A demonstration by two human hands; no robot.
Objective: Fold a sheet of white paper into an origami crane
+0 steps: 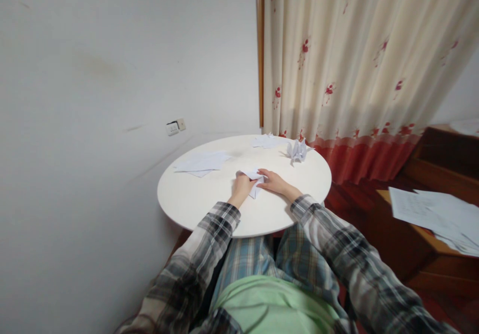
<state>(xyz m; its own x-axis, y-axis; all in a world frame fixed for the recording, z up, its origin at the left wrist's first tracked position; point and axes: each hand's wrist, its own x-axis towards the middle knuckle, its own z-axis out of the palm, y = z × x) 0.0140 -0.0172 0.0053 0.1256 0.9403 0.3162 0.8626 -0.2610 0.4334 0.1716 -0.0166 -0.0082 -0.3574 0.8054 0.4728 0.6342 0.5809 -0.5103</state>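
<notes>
A small piece of folded white paper (256, 190) is between my two hands, over the middle of the round white table (202, 202). My left hand (242, 188) grips its left side, the fingers curled and partly hidden by the paper. From the right, my right hand (274, 181) pinches the upper right part between thumb and fingers. The paper has a pointed lower end with a crease down it. Beyond my right hand sits a folded white paper shape (297, 151) with several points sticking up.
Flat white sheets (204, 162) lie on the table's left side. More folded paper (266, 140) is at the far edge. A wall with a socket (172, 128) stands left, a floral curtain (337, 65) behind. Printed sheets (434, 214) rest on wooden furniture at right.
</notes>
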